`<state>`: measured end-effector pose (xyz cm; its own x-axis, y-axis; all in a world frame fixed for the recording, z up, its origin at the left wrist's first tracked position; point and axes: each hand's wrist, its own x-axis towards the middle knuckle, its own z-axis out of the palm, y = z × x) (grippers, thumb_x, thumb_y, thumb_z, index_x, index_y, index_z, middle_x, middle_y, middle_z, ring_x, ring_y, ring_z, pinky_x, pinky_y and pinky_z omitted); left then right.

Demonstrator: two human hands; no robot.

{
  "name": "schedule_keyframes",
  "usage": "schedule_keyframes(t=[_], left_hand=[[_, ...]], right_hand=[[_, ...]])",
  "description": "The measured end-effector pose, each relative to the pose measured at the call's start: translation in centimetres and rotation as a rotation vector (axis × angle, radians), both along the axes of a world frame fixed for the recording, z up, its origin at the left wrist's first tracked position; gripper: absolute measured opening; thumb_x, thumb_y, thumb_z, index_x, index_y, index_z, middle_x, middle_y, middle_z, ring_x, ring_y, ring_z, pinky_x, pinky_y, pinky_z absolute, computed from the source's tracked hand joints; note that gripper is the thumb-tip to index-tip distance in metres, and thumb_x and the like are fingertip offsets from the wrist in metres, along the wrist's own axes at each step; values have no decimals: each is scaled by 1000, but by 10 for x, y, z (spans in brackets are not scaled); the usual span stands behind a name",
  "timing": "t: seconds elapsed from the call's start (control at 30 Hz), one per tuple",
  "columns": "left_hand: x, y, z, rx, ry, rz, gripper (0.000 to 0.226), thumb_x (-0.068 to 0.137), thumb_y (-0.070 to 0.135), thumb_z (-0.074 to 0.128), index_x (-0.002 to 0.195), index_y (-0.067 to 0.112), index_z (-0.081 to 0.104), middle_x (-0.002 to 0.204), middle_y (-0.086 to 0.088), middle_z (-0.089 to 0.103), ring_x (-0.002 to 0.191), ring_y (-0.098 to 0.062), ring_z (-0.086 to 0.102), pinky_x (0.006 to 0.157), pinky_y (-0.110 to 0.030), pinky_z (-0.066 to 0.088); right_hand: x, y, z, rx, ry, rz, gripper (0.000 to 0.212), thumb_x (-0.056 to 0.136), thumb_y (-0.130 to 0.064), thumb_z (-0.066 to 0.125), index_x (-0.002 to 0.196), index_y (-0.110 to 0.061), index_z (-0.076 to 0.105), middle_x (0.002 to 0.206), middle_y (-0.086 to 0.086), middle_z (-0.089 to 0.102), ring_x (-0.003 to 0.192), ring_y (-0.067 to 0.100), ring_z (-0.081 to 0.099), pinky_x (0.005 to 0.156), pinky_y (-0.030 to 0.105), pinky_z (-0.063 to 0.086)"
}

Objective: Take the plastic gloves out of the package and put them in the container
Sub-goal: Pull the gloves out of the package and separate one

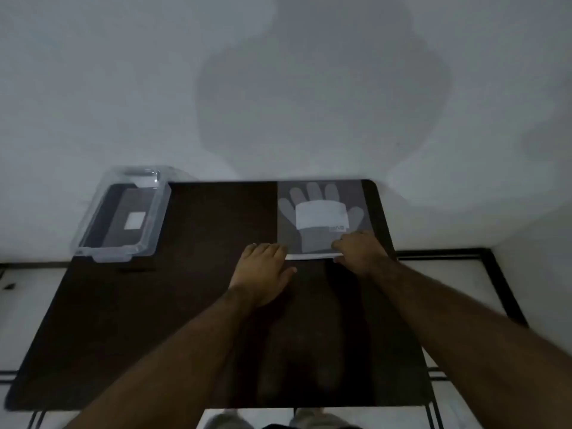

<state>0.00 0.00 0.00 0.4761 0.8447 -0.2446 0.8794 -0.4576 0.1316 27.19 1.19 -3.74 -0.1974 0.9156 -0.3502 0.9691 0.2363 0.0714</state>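
Observation:
A flat clear package of plastic gloves (322, 212) lies at the far right of the dark table (192, 305), with a pale glove outline and a white label showing through it. My right hand (359, 249) rests on the package's near right corner, fingers curled over its white bottom edge. My left hand (263, 270) lies flat on the table, its fingertips touching the package's near left corner. A clear plastic container (120, 218) stands open at the far left corner of the table, away from both hands.
A white wall rises right behind the table's far edge. Tiled floor with dark lines shows on both sides. My shoes (312, 421) appear below the table's near edge. The scene is dim.

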Motion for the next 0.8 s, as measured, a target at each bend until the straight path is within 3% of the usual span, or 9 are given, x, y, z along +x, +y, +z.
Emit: schedule_keyframes(t=[0.23, 0.37, 0.53, 0.67, 0.8], left_hand=[[42, -1, -29, -147, -67, 60, 49, 111, 38, 51, 157, 24, 48, 158, -2, 56, 147, -22, 48, 125, -45, 34], [59, 2, -45, -137, -113, 75, 49, 111, 32, 52, 158, 21, 48, 157, -3, 57, 145, -22, 51, 122, -43, 39], [76, 9, -63, -113, -169, 20, 43, 110, 23, 51, 153, 17, 55, 153, -6, 61, 142, -25, 55, 119, -41, 41], [83, 21, -73, -57, -144, -8, 45, 108, 19, 54, 153, 16, 55, 146, -8, 64, 133, -28, 60, 115, -44, 46], [86, 28, -78, -49, -86, -1, 33, 107, 20, 59, 140, 19, 65, 135, -6, 69, 122, -26, 66, 108, -42, 51]], right_hand=[[9, 16, -20, -119, 134, -31, 23, 100, -48, 60, 113, -31, 69, 117, 0, 71, 108, 22, 65, 101, 43, 50], [15, 27, -24, -129, 190, -26, 22, 104, -42, 55, 113, -29, 70, 119, 1, 70, 113, 23, 64, 105, 46, 52], [24, 40, -33, -179, 289, -44, 17, 104, -37, 54, 105, -29, 69, 115, -1, 69, 108, 21, 61, 98, 41, 51], [24, 42, -38, -162, 303, -50, 21, 106, -37, 48, 97, -29, 65, 109, -1, 68, 103, 21, 61, 97, 42, 52], [26, 39, -45, -111, 330, -59, 24, 109, -39, 47, 99, -24, 64, 116, 5, 69, 106, 23, 65, 99, 45, 57]])
